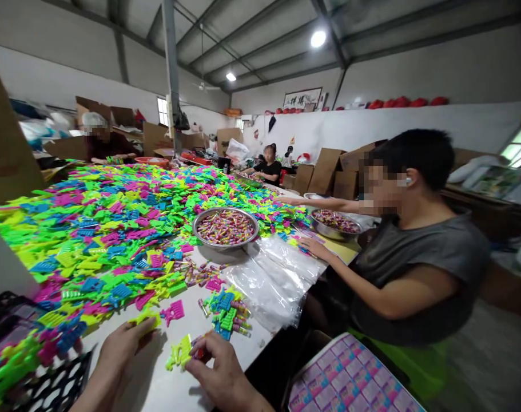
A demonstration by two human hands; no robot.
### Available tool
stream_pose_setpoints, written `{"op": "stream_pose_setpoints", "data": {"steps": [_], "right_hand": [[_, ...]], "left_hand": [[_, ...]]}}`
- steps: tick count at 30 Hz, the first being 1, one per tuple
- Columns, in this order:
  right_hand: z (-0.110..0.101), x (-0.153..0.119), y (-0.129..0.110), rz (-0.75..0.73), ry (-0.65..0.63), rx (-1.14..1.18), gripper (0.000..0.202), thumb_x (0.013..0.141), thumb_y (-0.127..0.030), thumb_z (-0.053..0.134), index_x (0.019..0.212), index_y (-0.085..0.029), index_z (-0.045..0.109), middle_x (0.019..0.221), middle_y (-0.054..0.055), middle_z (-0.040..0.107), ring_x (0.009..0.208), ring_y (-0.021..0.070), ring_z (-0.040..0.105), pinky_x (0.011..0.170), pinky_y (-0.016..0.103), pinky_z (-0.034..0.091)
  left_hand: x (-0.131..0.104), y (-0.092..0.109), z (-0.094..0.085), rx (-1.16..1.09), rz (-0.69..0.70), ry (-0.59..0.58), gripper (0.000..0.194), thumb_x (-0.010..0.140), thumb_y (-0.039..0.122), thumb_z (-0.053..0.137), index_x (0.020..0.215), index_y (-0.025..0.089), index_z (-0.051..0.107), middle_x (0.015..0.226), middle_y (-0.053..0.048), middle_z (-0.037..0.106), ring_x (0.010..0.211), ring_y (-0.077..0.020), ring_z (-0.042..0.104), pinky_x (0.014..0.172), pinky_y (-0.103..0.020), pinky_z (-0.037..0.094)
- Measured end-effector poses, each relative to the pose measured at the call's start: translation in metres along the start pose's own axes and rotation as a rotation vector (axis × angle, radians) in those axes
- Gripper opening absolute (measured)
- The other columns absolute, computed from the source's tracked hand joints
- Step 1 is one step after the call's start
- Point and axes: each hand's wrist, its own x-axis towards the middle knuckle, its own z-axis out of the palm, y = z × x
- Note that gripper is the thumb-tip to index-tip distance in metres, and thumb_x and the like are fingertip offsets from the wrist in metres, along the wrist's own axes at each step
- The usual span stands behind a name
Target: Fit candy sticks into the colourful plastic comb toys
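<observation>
My left hand reaches to the near edge of the pile, its fingertips closed on a yellow plastic toy piece. In front of me, my right hand pinches another yellow toy piece, with a small patterned tube at its edge. Between the hands lies a pink toy piece. Just beyond my right hand is a small cluster of blue and green toy pieces with patterned tubes in them. Loose tubes lie scattered farther back.
A large heap of bright toy pieces covers the table. Metal bowls of tubes stand beyond clear plastic bags. A co-worker reaches in from the right. A box of printed packs sits at lower right, a black crate at lower left.
</observation>
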Motion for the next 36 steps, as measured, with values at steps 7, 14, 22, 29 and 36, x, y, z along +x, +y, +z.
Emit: {"op": "stream_pose_setpoints", "data": {"steps": [7,14,22,29,36], "right_hand": [[-0.006,-0.028,-0.025,0.171,-0.172,0.202,0.027,0.094,-0.036,0.054,0.117,-0.023,0.059,0.083,0.0,0.067,0.076,0.0165,0.061,0.074,0.032,0.048],[0.001,-0.049,-0.024,0.279,-0.304,0.357,0.035,0.091,-0.045,0.06,0.118,-0.023,0.059,0.086,0.0,0.058,0.073,0.0155,0.06,0.071,0.031,0.051],[0.001,-0.058,-0.027,0.26,-0.355,0.231,0.037,0.091,-0.045,0.059,0.12,-0.022,0.065,0.095,0.004,0.065,0.083,0.0186,0.058,0.076,0.032,0.048],[0.0,-0.063,-0.032,0.302,-0.363,0.33,0.028,0.089,-0.045,0.065,0.103,-0.021,0.067,0.096,0.003,0.068,0.09,0.0194,0.06,0.084,0.032,0.047],[-0.002,-0.064,-0.036,0.284,-0.356,0.346,0.024,0.088,-0.041,0.067,0.104,-0.022,0.069,0.1,0.003,0.07,0.094,0.0202,0.062,0.086,0.031,0.047]], "left_hand": [[-0.093,0.009,-0.012,-0.726,-0.435,-0.047,0.02,0.074,-0.007,0.062,0.082,0.011,0.065,0.071,-0.001,0.066,0.05,-0.0079,0.059,0.04,-0.014,0.044],[-0.146,-0.014,-0.023,-0.811,-0.374,-0.117,0.023,0.071,-0.005,0.067,0.09,0.008,0.067,0.093,-0.007,0.07,0.07,-0.0126,0.067,0.058,-0.02,0.058],[-0.169,-0.021,-0.023,-0.807,-0.309,-0.125,0.042,0.053,0.003,0.083,0.088,0.013,0.062,0.09,-0.004,0.07,0.077,-0.0161,0.067,0.074,-0.031,0.061],[-0.171,-0.022,-0.019,-0.748,-0.295,-0.223,0.042,0.051,0.014,0.087,0.087,0.012,0.065,0.084,-0.003,0.07,0.072,-0.0131,0.064,0.065,-0.022,0.053],[-0.17,-0.034,-0.023,-0.67,-0.201,-0.306,0.027,0.054,0.01,0.081,0.076,0.014,0.067,0.087,-0.004,0.069,0.078,-0.0135,0.062,0.075,-0.023,0.046]]}}
